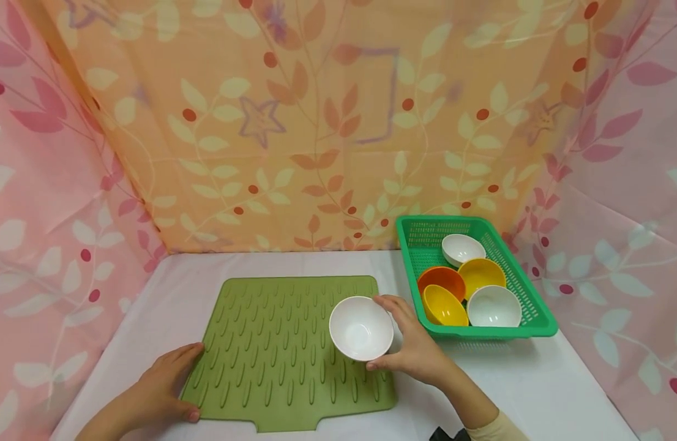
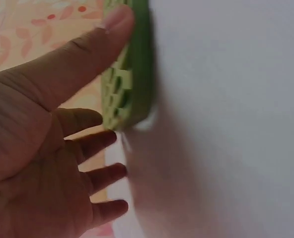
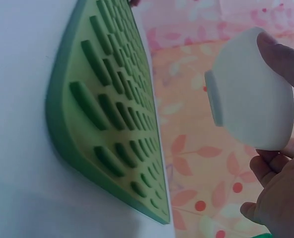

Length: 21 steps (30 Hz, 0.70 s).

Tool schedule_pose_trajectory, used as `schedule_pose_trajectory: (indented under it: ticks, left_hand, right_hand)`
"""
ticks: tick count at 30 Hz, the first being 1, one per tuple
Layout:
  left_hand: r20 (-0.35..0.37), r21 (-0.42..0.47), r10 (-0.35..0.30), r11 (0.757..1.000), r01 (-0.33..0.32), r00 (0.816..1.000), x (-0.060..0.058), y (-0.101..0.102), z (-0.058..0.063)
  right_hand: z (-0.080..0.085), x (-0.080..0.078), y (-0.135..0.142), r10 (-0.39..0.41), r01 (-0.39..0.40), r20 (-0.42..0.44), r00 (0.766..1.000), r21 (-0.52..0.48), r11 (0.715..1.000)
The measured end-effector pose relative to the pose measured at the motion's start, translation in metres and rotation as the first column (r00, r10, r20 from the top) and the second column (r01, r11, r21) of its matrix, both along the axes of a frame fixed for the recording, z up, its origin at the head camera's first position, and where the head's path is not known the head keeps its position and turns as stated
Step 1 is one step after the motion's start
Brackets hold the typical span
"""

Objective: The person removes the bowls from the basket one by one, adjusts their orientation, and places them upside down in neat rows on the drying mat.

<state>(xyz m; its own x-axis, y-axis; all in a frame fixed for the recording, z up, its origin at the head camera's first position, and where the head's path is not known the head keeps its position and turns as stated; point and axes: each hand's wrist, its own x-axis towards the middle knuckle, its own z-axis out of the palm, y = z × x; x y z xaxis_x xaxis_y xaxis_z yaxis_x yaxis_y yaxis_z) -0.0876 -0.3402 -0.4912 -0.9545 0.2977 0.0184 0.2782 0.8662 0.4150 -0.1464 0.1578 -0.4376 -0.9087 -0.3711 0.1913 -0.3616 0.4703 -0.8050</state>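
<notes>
A white bowl (image 1: 362,329) is held by my right hand (image 1: 412,343), thumb and fingers on opposite sides of its rim. In the right wrist view the bowl (image 3: 251,91) hangs above the green ridged drying mat (image 3: 107,99), its foot toward the mat. The mat (image 1: 283,349) lies flat on the white-covered table. At its left edge rests my left hand (image 1: 159,389), fingers extended and thumb by the near-left corner. The left wrist view has this hand (image 2: 47,148) with spread fingers and the thumb over the mat's edge (image 2: 142,74).
A green basket (image 1: 537,309) stands on the right of the table. Inside are white bowls (image 1: 494,307), yellow bowls (image 1: 484,277) and an orange bowl (image 1: 443,282). Floral curtains (image 1: 316,122) enclose the table at the back and both sides. A small black object (image 1: 448,435) shows at the bottom edge.
</notes>
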Motion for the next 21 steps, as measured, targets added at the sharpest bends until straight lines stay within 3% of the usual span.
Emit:
schedule_pose_trajectory:
  ticks: [4,9,14,19,21]
  left_hand:
    - [0.037,0.034,-0.002,0.999,0.000,0.999,-0.004,0.015,0.019]
    - [0.030,0.153,-0.030,0.988,0.025,0.999,-0.009,0.050,0.045]
    - [0.048,0.285,-0.062,0.958,0.046,0.997,-0.016,0.092,0.056]
    - [0.127,0.445,-0.159,0.891,0.087,0.979,-0.021,0.133,0.057]
    - [0.169,0.525,-0.223,0.845,0.103,0.960,-0.023,0.146,0.056]
  right_hand:
    - [-0.008,0.003,-0.006,0.014,-0.014,-0.011,1.000,0.001,1.000]
    - [-0.011,0.003,-0.010,0.040,-0.040,-0.027,0.999,0.004,0.999]
    - [-0.011,0.002,-0.010,0.049,-0.050,-0.051,0.997,-0.001,0.999]
    - [-0.011,0.004,-0.009,0.072,-0.074,-0.089,0.993,-0.010,0.997]
    - [-0.012,0.004,-0.009,0.083,-0.085,-0.099,0.992,-0.018,0.996]
